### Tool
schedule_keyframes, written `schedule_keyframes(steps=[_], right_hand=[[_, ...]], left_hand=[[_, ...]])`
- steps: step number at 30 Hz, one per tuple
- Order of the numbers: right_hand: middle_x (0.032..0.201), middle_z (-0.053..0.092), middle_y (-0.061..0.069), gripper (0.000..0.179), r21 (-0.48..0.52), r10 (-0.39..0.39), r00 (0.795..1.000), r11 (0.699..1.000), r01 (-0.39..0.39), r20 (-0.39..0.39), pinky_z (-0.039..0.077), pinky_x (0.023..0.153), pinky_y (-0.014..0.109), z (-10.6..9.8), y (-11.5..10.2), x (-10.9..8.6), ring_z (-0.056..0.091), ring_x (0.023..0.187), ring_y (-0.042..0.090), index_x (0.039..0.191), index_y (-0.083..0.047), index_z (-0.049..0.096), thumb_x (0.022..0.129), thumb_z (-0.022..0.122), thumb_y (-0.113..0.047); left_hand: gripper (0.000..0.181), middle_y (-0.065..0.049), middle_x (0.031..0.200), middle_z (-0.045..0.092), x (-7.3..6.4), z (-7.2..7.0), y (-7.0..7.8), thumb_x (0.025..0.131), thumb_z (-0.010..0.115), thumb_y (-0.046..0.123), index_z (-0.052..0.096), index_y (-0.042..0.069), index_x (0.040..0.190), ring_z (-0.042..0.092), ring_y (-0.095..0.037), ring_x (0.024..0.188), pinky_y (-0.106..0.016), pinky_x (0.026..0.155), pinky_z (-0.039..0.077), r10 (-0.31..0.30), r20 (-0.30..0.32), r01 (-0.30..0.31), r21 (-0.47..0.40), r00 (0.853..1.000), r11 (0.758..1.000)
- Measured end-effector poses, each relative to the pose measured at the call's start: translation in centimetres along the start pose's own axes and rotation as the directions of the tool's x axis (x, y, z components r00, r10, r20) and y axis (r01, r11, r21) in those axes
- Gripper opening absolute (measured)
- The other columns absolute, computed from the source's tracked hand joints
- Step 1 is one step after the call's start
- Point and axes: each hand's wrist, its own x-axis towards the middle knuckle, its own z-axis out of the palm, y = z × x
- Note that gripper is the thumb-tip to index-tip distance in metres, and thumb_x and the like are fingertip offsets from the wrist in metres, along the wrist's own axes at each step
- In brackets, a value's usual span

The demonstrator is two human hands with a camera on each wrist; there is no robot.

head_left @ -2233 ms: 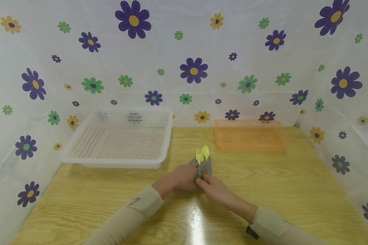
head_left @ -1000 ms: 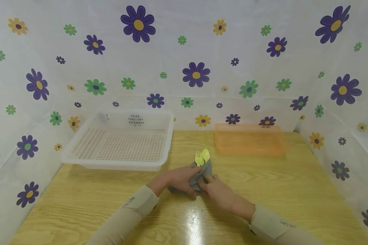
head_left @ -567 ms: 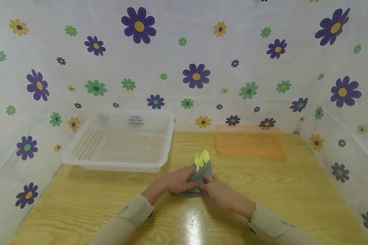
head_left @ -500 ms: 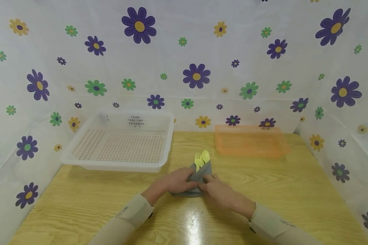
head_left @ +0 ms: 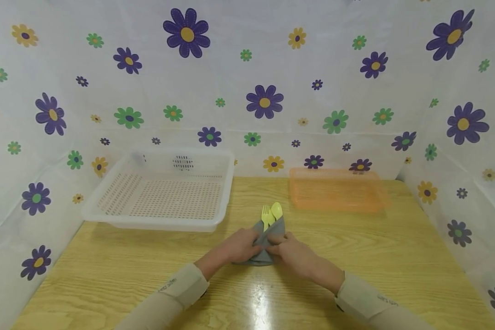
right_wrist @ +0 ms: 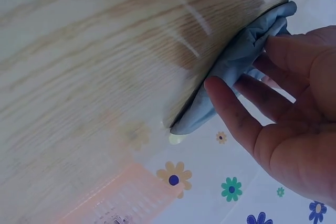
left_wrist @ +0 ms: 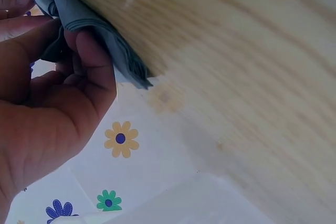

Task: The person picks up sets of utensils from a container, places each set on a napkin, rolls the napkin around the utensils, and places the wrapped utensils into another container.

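A grey-blue cloth napkin [head_left: 264, 250] lies on the table, folded around a yellow fork [head_left: 266, 213] and a yellow spoon [head_left: 277, 210]. Only the fork's tines and the spoon's bowl stick out at its far end. My left hand [head_left: 240, 246] grips the napkin's left side; in the left wrist view its fingers [left_wrist: 92, 59] curl against the folded layers. On the right side, my right hand [head_left: 299, 259] holds the fold with thumb and fingertips, one finger [right_wrist: 228, 106] reaching straighter along the cloth. The handles are hidden inside.
A white perforated basket [head_left: 161, 226] stands at the back left of the wooden table [head_left: 354, 243]. At the back right lies a shallow orange basket [head_left: 338, 205]. White flower-patterned sheeting [head_left: 227, 68] encloses the back and both sides.
My left hand has shifted from over the napkin to its left edge, uncovering more of the folded front. The right hand stays on the right side; the cutlery has hardly moved.
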Motion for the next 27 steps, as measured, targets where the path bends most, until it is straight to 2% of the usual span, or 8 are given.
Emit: schedule_keyframes(steps=[6, 12, 18, 21, 24, 27], right_hand=[[0.131, 0.063, 0.016, 0.027, -0.068, -0.018, 1.000, 0.998, 0.019, 0.022, 0.056, 0.077, 0.039, -0.1, 0.0, 0.2, 0.060, 0.104, 0.036, 0.119, -0.007, 0.072, 0.092, 0.068, -0.007], [0.131, 0.062, 0.016, 0.028, -0.077, -0.035, 0.999, 0.996, 0.038, 0.041, 0.056, 0.077, 0.039, -0.2, 0.2, 0.2, 0.059, 0.104, 0.036, 0.120, -0.007, 0.071, 0.092, 0.067, -0.004], [0.127, 0.064, 0.016, 0.028, -0.084, -0.098, 0.995, 0.992, 0.098, -0.003, 0.056, 0.075, 0.037, -0.2, 0.6, 0.3, 0.059, 0.099, 0.033, 0.119, -0.006, 0.072, 0.091, 0.067, -0.003], [0.128, 0.063, 0.016, 0.026, -0.047, -0.101, 0.995, 0.994, 0.100, -0.014, 0.055, 0.078, 0.038, 0.0, 0.9, 0.4, 0.059, 0.101, 0.033, 0.119, -0.007, 0.072, 0.093, 0.067, -0.007], [0.130, 0.062, 0.015, 0.027, -0.011, -0.097, 0.995, 0.995, 0.097, -0.008, 0.055, 0.080, 0.039, 0.3, 1.3, 0.3, 0.058, 0.103, 0.033, 0.120, -0.007, 0.072, 0.093, 0.068, -0.010], [0.132, 0.062, 0.014, 0.027, 0.024, -0.097, 0.995, 0.995, 0.097, -0.005, 0.055, 0.080, 0.040, 0.3, 1.4, 0.3, 0.057, 0.105, 0.033, 0.120, -0.007, 0.072, 0.093, 0.068, -0.011]], left_hand=[[0.026, 0.000, 0.064, 0.047, -0.1, -0.1, 0.3, 0.095, 0.065, 0.014, 0.050, 0.010, 0.073, 0.044, -0.013, 0.059, -0.028, 0.053, 0.034, -0.023, 0.006, 0.023, 0.045, 1.000, 0.999], [0.026, 0.000, 0.064, 0.047, 0.1, 0.0, 0.3, 0.094, 0.066, 0.017, 0.052, 0.010, 0.073, 0.043, -0.013, 0.059, -0.028, 0.053, 0.034, -0.027, 0.006, 0.027, 0.080, 1.000, 0.996], [0.027, 0.000, 0.063, 0.048, 0.4, -0.1, 0.3, 0.093, 0.068, 0.018, 0.053, 0.009, 0.072, 0.044, -0.014, 0.058, -0.029, 0.052, 0.035, -0.041, 0.002, 0.041, 0.121, 0.999, 0.992], [0.027, 0.000, 0.063, 0.049, 0.3, -0.1, 0.3, 0.092, 0.069, 0.020, 0.053, 0.010, 0.071, 0.045, -0.014, 0.058, -0.030, 0.052, 0.037, -0.051, -0.009, 0.051, 0.153, 0.999, 0.987], [0.026, -0.004, 0.066, 0.053, 0.0, -0.1, 0.4, 0.091, 0.071, 0.023, 0.055, 0.006, 0.080, 0.049, -0.017, 0.060, -0.034, 0.053, 0.042, -0.065, -0.036, 0.071, 0.178, 0.997, 0.981], [0.034, -0.009, 0.079, 0.058, -0.1, 0.1, 0.6, 0.090, 0.074, 0.028, 0.054, 0.002, 0.098, 0.055, -0.020, 0.067, -0.037, 0.056, 0.046, -0.093, -0.075, 0.106, 0.203, 0.993, 0.973]])
